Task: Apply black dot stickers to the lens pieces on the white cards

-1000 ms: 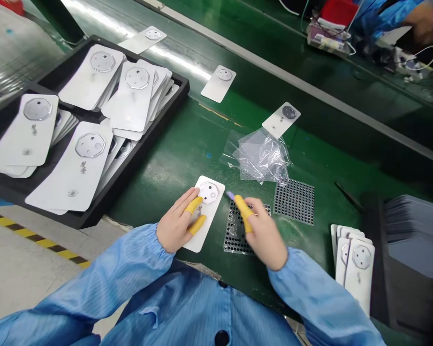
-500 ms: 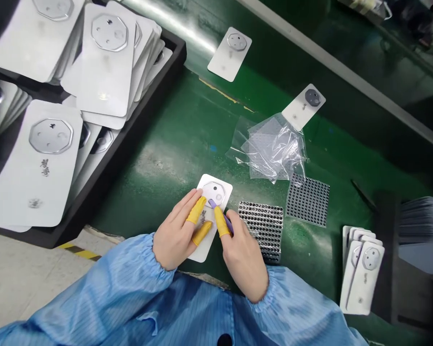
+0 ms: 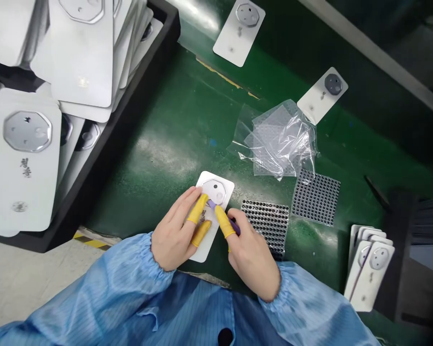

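A white rounded panel (image 3: 222, 202) lies on the green bench in front of me, with an octagonal silver ring near its far end and dark lettering below. My left hand (image 3: 176, 230), with yellow finger cots on thumb and index finger, rests on the panel with its fingers stretched out. In my right hand (image 3: 248, 254) is a slim purple pen-like tool (image 3: 235, 227), its tip touching the panel at the lower edge of the ring. Yellow cots cover fingers of this hand too. Part of the tool is hidden by the fingers.
Right of my right hand lie two sheets of small black dots (image 3: 270, 218). Crumpled clear plastic (image 3: 277, 139) is beyond. Two loose panels (image 3: 240, 31) lie farther back. A black tray (image 3: 144, 77) piled with panels stands left; several stacked panels (image 3: 371, 276) stand right.
The view has shifted slightly, so the tray sits further left and the right-hand items further right. My right hand has tilted a little, with the tool tip still at the ring's lower edge.
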Available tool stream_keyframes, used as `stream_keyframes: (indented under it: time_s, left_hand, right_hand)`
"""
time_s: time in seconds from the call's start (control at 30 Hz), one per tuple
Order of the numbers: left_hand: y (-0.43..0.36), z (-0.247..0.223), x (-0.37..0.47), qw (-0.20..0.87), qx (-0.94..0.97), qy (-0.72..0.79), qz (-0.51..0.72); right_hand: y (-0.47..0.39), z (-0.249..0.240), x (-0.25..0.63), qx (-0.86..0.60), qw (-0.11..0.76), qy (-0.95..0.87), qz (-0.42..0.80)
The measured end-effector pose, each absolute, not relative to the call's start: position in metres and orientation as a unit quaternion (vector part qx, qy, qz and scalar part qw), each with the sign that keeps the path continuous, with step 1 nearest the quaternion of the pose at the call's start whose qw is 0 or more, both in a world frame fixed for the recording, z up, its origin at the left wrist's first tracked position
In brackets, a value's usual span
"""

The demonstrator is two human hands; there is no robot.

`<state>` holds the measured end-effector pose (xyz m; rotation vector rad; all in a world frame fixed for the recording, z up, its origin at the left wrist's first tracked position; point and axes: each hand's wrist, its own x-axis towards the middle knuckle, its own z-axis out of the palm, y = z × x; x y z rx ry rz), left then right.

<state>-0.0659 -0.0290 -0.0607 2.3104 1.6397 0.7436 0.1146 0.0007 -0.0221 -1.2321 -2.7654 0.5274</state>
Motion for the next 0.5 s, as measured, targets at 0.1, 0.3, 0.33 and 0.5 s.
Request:
stream_keyframes:
  time_s: [0.1, 0.3, 0.33, 0.5]
  left_hand:
    - [-0.029, -0.061, -0.065, 0.101, 0.786, 0.554, 0.255]
    - [-0.031, -0.061, -0.060, 0.050, 0.814, 0.530, 0.233]
    - [-0.031, -0.062, -0.060, 0.042, 0.820, 0.525, 0.226]
    - [-0.030, -0.067, -0.067, 0.054, 0.814, 0.526, 0.242]
  right_hand:
    - [0.009, -0.008, 0.133, -0.405, 0.134, -0.866, 0.259]
    - [0.025, 0.008, 0.183, -0.529, 0.311, -0.706, 0.354]
    - [0.028, 0.005, 0.189, -0.541, 0.330, -0.663, 0.399]
    - [0.053, -0.020, 0.227, -0.590, 0.429, -0.562, 0.390]
